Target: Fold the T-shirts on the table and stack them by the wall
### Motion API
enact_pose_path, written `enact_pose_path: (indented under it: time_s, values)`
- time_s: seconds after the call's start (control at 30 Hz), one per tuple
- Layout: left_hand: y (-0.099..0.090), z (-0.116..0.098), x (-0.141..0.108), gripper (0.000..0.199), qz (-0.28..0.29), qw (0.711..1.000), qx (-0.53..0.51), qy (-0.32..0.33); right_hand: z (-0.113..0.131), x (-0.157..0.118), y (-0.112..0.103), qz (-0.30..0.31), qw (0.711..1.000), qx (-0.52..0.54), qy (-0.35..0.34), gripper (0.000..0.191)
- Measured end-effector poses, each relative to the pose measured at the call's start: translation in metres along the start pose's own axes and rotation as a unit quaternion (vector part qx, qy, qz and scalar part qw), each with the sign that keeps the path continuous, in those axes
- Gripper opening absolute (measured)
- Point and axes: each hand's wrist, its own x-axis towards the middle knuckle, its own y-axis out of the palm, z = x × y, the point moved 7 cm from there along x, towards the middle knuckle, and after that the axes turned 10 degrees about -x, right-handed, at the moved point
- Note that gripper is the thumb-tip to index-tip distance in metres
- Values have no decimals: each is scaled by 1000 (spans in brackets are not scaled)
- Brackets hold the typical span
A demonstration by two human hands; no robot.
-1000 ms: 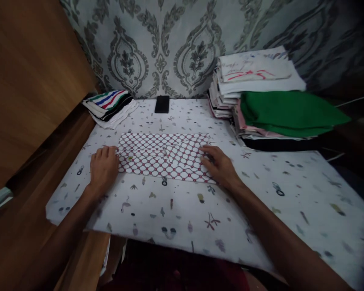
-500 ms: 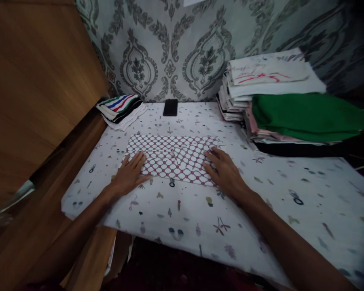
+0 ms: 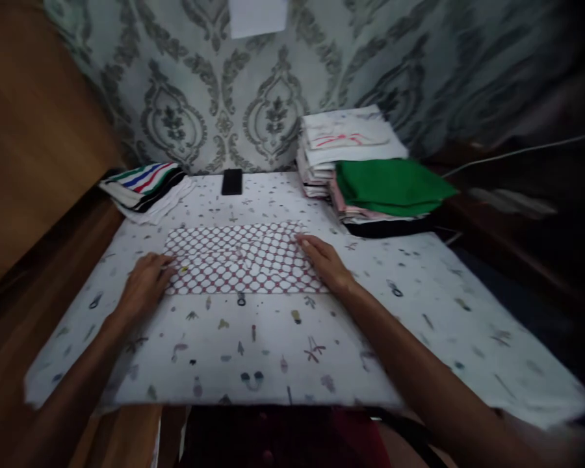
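A folded cloth (image 3: 238, 260), white with a dark red lattice pattern, lies flat on the table in front of me. My left hand (image 3: 149, 276) is at its left edge, fingers loosely bent and thumb apart, the tips touching the border. At the upper right edge, my right hand (image 3: 324, 260) rests its fingertips on the cloth, fingers stretched forward. No grip on the fabric shows in either hand, and some blur softens the fingers. A small yellow mark (image 3: 183, 269) shows on the cloth near the left fingers.
A tall stack of folded fabrics (image 3: 344, 140) stands at the back right, with a green cloth (image 3: 394, 185) on a lower pile beside it. Striped folded cloths (image 3: 146, 182) lie back left. A dark flat phone-like object (image 3: 232, 182) sits near the wall. A wooden cabinet (image 3: 34, 149) borders the left.
The camera view has swung to the right. My left hand has slid from the top of the cloth outward to its left edge; my right hand has shifted to the upper right edge.
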Motion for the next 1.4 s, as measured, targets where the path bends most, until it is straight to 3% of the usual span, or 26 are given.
enact_pose_path:
  time_s: [0.17,0.33,0.43,0.53,0.63,0.7,0.8,0.9,0.97,1.07,1.2,1.3,1.4]
  values:
    - [-4,10,11,35,2,996,15,-93,-20,4,-3,-20,966,242,90,50]
    - [-10,9,4,30,-28,977,-63,-204,-23,3,-4,-26,943,315,101,49]
    - [-11,10,-1,32,-60,968,-101,-221,-22,3,-5,-25,941,321,100,53]
    - [-8,10,-3,31,-32,969,-77,-235,-20,3,-4,-27,939,328,103,54]
    - [-9,0,-2,32,9,977,19,-212,-15,3,-9,-35,934,337,115,49]
    - [-14,-17,1,40,8,982,120,-145,-9,-1,-19,-44,933,340,110,45]
    - [-15,-49,9,51,-27,981,193,-21,6,-15,-42,-55,960,265,75,37]
    - [0,-87,24,44,-23,993,86,77,25,-39,-56,-46,996,70,28,22]
    - [18,-117,38,37,12,991,-3,135,36,-57,-52,-23,998,-62,-11,15]
    - [51,-163,62,33,58,977,-51,200,45,-77,-35,9,975,-213,-70,16]
    - [92,-196,102,29,76,978,-38,191,41,-85,-24,8,950,-297,-100,16]
    - [115,-200,128,28,89,987,-8,136,37,-85,-25,1,949,-296,-105,14]
    - [125,-197,140,25,108,989,-6,97,34,-84,-28,0,952,-287,-104,13]
